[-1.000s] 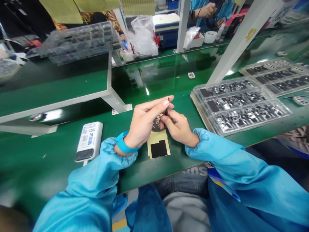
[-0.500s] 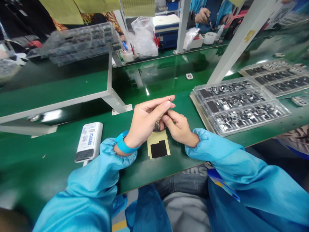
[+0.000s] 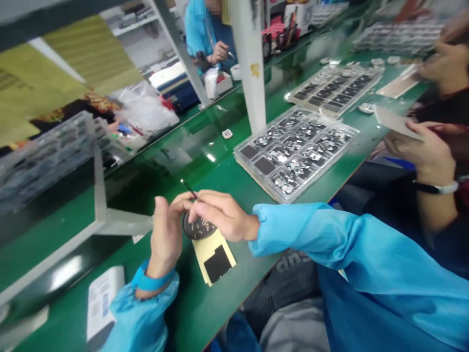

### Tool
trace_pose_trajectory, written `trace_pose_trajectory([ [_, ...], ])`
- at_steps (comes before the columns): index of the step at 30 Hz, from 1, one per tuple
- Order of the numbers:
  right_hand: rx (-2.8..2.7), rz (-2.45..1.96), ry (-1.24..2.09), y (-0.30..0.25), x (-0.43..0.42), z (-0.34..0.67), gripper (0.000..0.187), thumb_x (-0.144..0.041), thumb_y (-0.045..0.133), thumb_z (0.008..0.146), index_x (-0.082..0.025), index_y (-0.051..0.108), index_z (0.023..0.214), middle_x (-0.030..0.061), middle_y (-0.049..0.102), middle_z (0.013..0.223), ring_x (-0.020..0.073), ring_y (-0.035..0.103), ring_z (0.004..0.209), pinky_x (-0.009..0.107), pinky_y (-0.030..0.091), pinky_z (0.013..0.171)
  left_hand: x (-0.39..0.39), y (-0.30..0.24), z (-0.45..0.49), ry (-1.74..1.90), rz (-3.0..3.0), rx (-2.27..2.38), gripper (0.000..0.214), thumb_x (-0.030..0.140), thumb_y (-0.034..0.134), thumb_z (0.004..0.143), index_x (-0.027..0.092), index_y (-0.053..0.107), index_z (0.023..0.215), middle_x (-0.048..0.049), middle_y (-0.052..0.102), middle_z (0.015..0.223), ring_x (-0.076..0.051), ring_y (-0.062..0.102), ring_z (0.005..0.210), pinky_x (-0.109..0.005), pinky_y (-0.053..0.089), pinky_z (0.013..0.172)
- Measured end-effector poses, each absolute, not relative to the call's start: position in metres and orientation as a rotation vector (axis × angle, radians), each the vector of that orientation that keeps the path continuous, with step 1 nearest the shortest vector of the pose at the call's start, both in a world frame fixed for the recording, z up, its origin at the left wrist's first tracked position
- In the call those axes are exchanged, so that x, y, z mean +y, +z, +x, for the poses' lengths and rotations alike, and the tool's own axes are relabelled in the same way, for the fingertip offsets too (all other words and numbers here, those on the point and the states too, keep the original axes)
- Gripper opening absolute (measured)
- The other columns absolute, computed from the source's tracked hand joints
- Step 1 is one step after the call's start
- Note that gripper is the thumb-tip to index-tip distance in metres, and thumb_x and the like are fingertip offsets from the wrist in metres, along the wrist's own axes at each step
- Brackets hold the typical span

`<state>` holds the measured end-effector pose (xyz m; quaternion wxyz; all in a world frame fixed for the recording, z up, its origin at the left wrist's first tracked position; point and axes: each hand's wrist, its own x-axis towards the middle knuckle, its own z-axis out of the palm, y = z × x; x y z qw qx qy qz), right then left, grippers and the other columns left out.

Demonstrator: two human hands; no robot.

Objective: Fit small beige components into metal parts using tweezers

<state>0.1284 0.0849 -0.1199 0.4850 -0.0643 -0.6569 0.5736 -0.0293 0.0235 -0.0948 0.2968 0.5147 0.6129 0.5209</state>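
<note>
1 slim dark stick [image 3: 188, 187] pinched in right hand [image 3: 219, 214]; left hand [image 3: 167, 234] half-curled, hold unclear, beside round pale-flecked disc [image 3: 197, 228].

The dark disc [image 3: 196, 230] is flecked cream, the yellow sheet [image 3: 212, 243] black-patched, the sleeves [image 3: 311, 227] blue.

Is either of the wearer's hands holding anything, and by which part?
The right hand pinches a thin dark piece by its near end; its shiny tip sticks out. Whether the left hand also grips it cannot be told.
</note>
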Motion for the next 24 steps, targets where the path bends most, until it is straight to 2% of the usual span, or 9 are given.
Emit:
trace_pose_trajectory([
  [3, -1.563, -0.151, 1.403, -0.111, 0.085, 0.133, 0.038, -0.045, 0.045, 0.109, -0.019, 0.064, 0.089, 0.0061, 0.069, 0.096, 0.0167, 0.066, 0.100, 0.032, 0.055, 0.098, 0.049, -0.095, -0.034, 1.281, 1.459, 1.715, 0.028, 0.047, 0.065, 0.094, 0.022, 0.076, 0.100, -0.0074, 0.075, 0.119, -0.028, 0.067, 0.115, -0.040, 0.054, 0.100],
  [5, -1.523, -0.161, 1.485, -0.108, 0.084, 0.136, 0.038, -0.045, 0.045, 0.108, -0.018, 0.064, 0.090, 0.0049, 0.070, 0.094, 0.0151, 0.066, 0.092, 0.029, 0.056, 0.091, 0.085, -0.096, -0.037, 1.163, 1.628, 1.729, 0.039, 0.033, 0.074, 0.083, 0.025, 0.073, 0.121, -0.0060, 0.073, 0.128, -0.028, 0.065, 0.123, -0.039, 0.053, 0.103],
  [8, -1.469, -0.149, 1.567, -0.107, 0.083, 0.135, 0.038, -0.049, 0.052, 0.106, -0.018, 0.065, 0.088, 0.0026, 0.069, 0.087, 0.0128, 0.064, 0.083, 0.026, 0.054, 0.081, 0.164, -0.109, -0.039, 0.925, 1.881, 1.803, 0.037, 0.030, 0.066, 0.084, 0.021, 0.076, 0.118, -0.0104, 0.074, 0.129, -0.031, 0.065, 0.124, -0.046, 0.049, 0.111],
  [11, -1.467, -0.212, 1.547, -0.111, 0.083, 0.129, 0.042, -0.055, 0.066, 0.097, -0.019, 0.058, 0.078, -0.0032, 0.055, 0.067, 0.0093, 0.050, 0.063, 0.024, 0.044, 0.060, 0.249, -0.132, -0.038, 0.760, 2.031, 1.913, 0.051, 0.028, 0.068, 0.081, 0.014, 0.071, 0.130, -0.0175, 0.067, 0.141, -0.036, 0.058, 0.137, -0.054, 0.038, 0.123],
  [13, -1.496, -0.271, 1.507, -0.114, 0.085, 0.125, 0.047, -0.057, 0.072, 0.093, -0.019, 0.052, 0.071, -0.0060, 0.043, 0.060, 0.0076, 0.038, 0.058, 0.024, 0.035, 0.053, 0.294, -0.147, -0.037, 0.735, 2.038, 1.961, 0.068, 0.028, 0.075, 0.078, 0.012, 0.063, 0.143, -0.0201, 0.054, 0.157, -0.040, 0.044, 0.151, -0.056, 0.030, 0.128],
  [15, -1.522, -0.288, 1.485, -0.117, 0.087, 0.122, 0.049, -0.056, 0.073, 0.092, -0.019, 0.050, 0.070, -0.0066, 0.040, 0.059, 0.0069, 0.036, 0.058, 0.024, 0.032, 0.053, 0.323, -0.158, -0.036, 0.646, 2.012, 2.039, 0.081, 0.031, 0.076, 0.080, 0.011, 0.051, 0.155, -0.0219, 0.045, 0.165, -0.040, 0.039, 0.155, -0.055, 0.030, 0.128],
  [17, -1.526, -0.291, 1.474, -0.117, 0.090, 0.121, 0.049, -0.055, 0.073, 0.092, -0.019, 0.049, 0.070, -0.0065, 0.041, 0.061, 0.0066, 0.036, 0.058, 0.024, 0.033, 0.053, 0.337, -0.165, -0.038, 0.605, 2.002, 2.039, 0.082, 0.031, 0.073, 0.084, 0.012, 0.047, 0.159, -0.0206, 0.050, 0.161, -0.037, 0.045, 0.152, -0.053, 0.034, 0.126],
  [20, -1.506, -0.307, 1.474, -0.115, 0.093, 0.121, 0.050, -0.054, 0.072, 0.093, -0.019, 0.046, 0.069, -0.0061, 0.040, 0.062, 0.0070, 0.036, 0.060, 0.024, 0.033, 0.055, 0.329, -0.167, -0.046, 0.613, 2.091, 1.977, 0.074, 0.027, 0.071, 0.085, 0.018, 0.052, 0.156, -0.0157, 0.062, 0.149, -0.033, 0.054, 0.143, -0.050, 0.037, 0.123],
  [24, -1.469, -0.318, 1.538, -0.112, 0.096, 0.123, 0.049, -0.057, 0.070, 0.093, -0.020, 0.047, 0.070, -0.0053, 0.043, 0.063, 0.0082, 0.039, 0.062, 0.024, 0.036, 0.058, 0.272, -0.152, -0.062, 0.784, 2.354, 1.834, 0.074, 0.020, 0.072, 0.081, 0.019, 0.057, 0.153, -0.0159, 0.059, 0.146, -0.033, 0.053, 0.140, -0.049, 0.039, 0.123],
])
